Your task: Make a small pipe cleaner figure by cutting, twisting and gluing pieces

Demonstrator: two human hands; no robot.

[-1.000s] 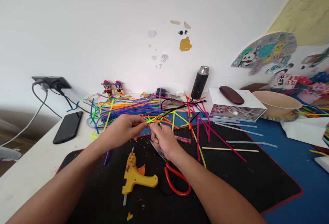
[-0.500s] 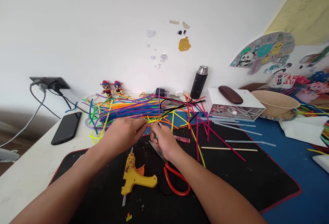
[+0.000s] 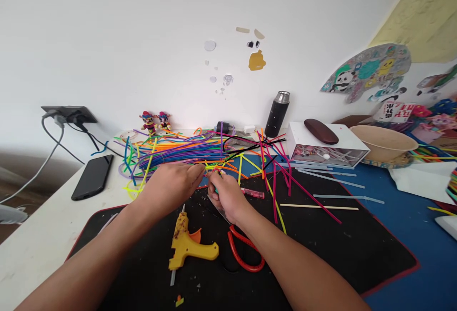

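My left hand [image 3: 171,186] and my right hand [image 3: 228,195] meet over the far edge of a black mat [image 3: 339,249]. Both pinch a small piece between their fingertips; a bit of green shows at my right thumb, and I cannot make out what the piece is. Just beyond them lies a heap of coloured pipe cleaners [image 3: 185,151]. A yellow glue gun [image 3: 189,244] lies on the mat below my left hand. Red-handled scissors [image 3: 243,254] lie under my right wrist.
A black phone [image 3: 92,176] lies at the left, with cables running to a wall socket [image 3: 69,114]. At the back stand a black flask [image 3: 277,114], a white box [image 3: 326,149] with a dark case on it, and a beige bowl [image 3: 383,142]. A wooden stick [image 3: 319,207] lies on the mat.
Both hands have stayed together at the same spot; the fingers have shifted slightly around the small piece. Nothing else on the table has moved.
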